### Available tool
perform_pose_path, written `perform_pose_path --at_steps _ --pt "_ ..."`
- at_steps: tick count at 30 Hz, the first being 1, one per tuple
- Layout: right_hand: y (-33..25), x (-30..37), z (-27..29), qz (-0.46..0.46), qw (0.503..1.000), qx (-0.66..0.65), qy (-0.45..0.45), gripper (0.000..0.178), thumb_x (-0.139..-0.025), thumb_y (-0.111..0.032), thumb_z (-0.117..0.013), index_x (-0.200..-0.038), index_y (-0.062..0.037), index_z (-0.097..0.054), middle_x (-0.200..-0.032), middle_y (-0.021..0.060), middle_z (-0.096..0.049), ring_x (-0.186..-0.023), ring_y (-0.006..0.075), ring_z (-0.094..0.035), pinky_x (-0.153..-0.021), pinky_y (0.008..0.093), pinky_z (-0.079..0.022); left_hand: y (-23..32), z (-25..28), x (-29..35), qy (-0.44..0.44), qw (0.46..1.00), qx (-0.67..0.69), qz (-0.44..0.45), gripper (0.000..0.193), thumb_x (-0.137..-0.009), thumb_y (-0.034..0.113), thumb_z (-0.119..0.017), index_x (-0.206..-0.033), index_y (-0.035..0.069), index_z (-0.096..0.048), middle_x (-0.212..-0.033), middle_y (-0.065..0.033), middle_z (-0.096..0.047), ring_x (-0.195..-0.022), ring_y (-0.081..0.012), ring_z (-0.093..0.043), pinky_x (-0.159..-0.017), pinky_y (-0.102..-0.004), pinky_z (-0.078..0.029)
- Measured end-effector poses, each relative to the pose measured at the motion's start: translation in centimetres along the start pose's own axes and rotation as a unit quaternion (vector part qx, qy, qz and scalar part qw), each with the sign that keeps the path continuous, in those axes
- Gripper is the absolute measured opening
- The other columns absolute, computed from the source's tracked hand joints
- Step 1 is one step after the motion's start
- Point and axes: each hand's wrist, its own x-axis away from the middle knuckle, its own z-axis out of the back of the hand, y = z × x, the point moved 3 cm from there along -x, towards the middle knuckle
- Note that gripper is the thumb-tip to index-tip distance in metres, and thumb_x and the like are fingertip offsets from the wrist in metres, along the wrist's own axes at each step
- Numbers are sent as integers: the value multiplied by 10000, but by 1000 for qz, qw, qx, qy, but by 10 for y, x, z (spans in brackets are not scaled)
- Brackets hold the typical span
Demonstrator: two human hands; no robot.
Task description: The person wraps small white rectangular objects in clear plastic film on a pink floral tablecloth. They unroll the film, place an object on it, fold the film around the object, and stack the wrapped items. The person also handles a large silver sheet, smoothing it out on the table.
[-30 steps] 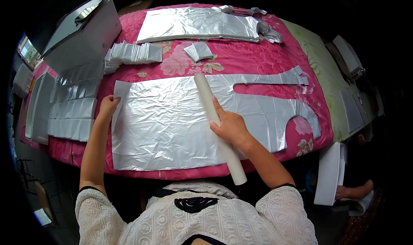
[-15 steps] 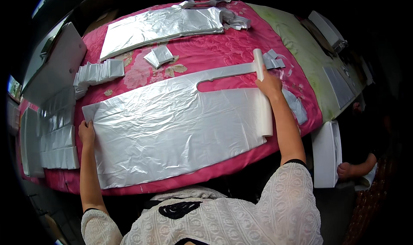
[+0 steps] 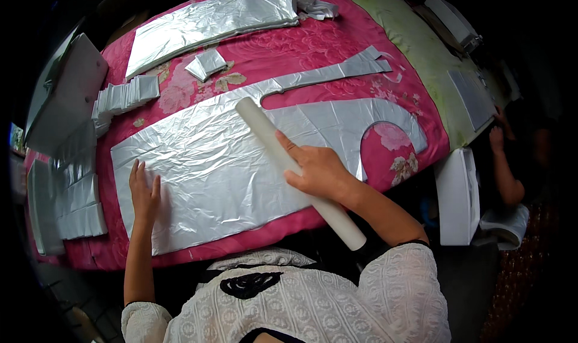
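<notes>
A shiny silvery-white plastic carrier bag [image 3: 198,180] with cut-out handles lies flat across the pink floral cloth, its handles toward the right. My left hand [image 3: 143,192] rests on the bag near its left end, fingers stretched out and apart. A smooth white tube [image 3: 265,129] slants across the middle of the bag, its lower end sticking out past the near edge of the cloth. My right hand [image 3: 319,169] grips this tube around its middle, index finger stretched along it. Creases cover the bag's left part.
More silvery bags lie in a flat stack [image 3: 211,24] at the back. Folded white packets [image 3: 126,97] stand in a row at left, with a small folded pile [image 3: 206,64] near them. A white box [image 3: 456,197] stands at right, near another person's arm [image 3: 506,168].
My right hand has brought the tube leftward from the handle end, turning it aslant and uncovering the bag's handles. My left hand has let go of the bag's edge and now lies flat on it.
</notes>
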Motion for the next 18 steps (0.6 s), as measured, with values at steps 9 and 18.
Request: perform_pose_path --at_steps 9,18 --pt "-139 -62 -100 96 992 19 -84 760 -746 -286 -556 -1408 -95 -236 -755 134 -580 -634 263 -607 -567 372 -505 25 -10 12 -51 994 -95 -13 690 -854 395 -483 -1350 -39 -280 -1415 -202 -272 -1327 -327 -227 -1083 -423 -156" --pt "-6 -41 -25 -134 980 144 3 736 -742 -327 -516 -1395 -93 -270 -701 139 -614 -626 289 -611 -595 404 -498 5 -3 18 -58 989 -131 31 725 -848 403 -486 -1378 -19 -230 -1444 -175 -225 -1348 -294 -186 -1092 -409 -130"
